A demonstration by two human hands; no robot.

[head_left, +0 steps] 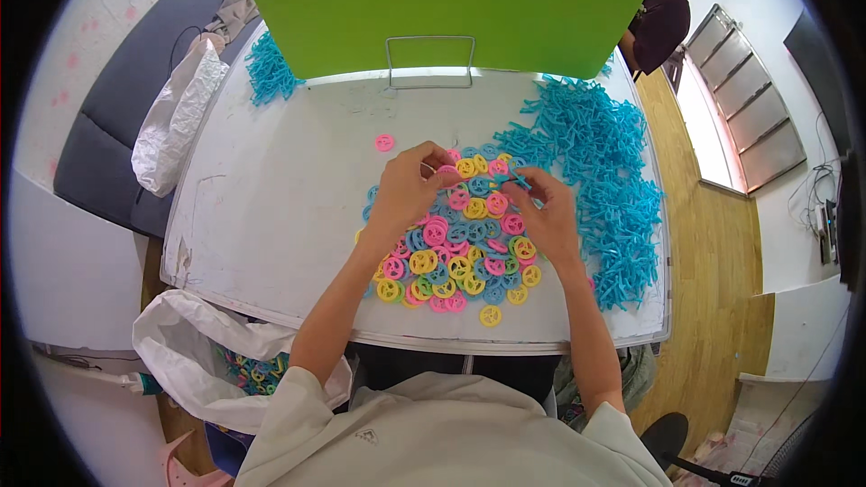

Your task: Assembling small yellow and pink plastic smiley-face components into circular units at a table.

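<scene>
Both my hands are raised over a pile of small plastic wheels (458, 251) in pink, yellow, blue and green on the white table. With thumb and fingers my left hand (413, 185) pinches a pink wheel (446, 170) near the far side of the pile. To its right, my right hand (547, 212) is closed on a small blue plastic piece (516, 179), thin and branched. The two held pieces are apart. A large heap of similar blue plastic pieces (613, 189) lies just right of my right hand.
A green panel (451, 9) with a wire handle (431, 87) stands along the table's (262, 207) far side. One pink wheel (385, 142) lies alone. More blue pieces (269, 70) sit far left. A white sack (194, 352) of colourful parts is below left. Another person (658, 22) is far right.
</scene>
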